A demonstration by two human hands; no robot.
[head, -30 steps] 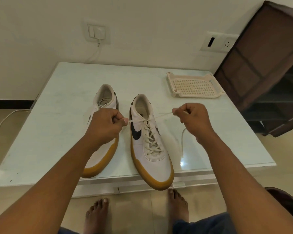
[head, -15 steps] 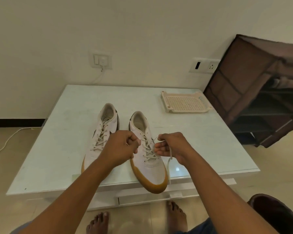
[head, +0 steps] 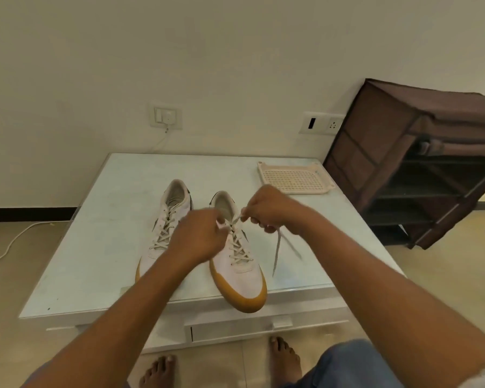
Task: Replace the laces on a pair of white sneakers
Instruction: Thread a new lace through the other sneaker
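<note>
Both hands are up at the collar end of the near sneaker (head: 244, 278), the one w/ the gum toe poking over the front edge of the surface (head: 101, 247). The left hand (head: 199, 239) sits over that sneaker's inner side. Its grip is narrow, fingers curled, thumb + forefinger pinching the lace (head: 276, 249) right above the top eyelets. It's a bit blurry there, tbh.

The right hand (head: 269, 210) hovers just past the sneaker's outer side, near the collar. Its grip is also narrow, fingertips pinched on the lace. A short bit of lace runs between the two grips, right across the tongue. Two loose tails drop from under the right hand and trail onto the surface just right of the sneaker, roughly alongside its midsection. The rest of the lace is criss-crossed down the sneaker's front.

The other sneaker (head: 174, 203) lies just left of it, parallel, laced up, partly hidden by the left forearm. A perforated tray (head: 300, 191) sits behind and to the right of the near sneaker, well apart. A brown fabric rack (head: 389, 152) stands on the floor further right. Bare feet on the floor below the toe.
</note>
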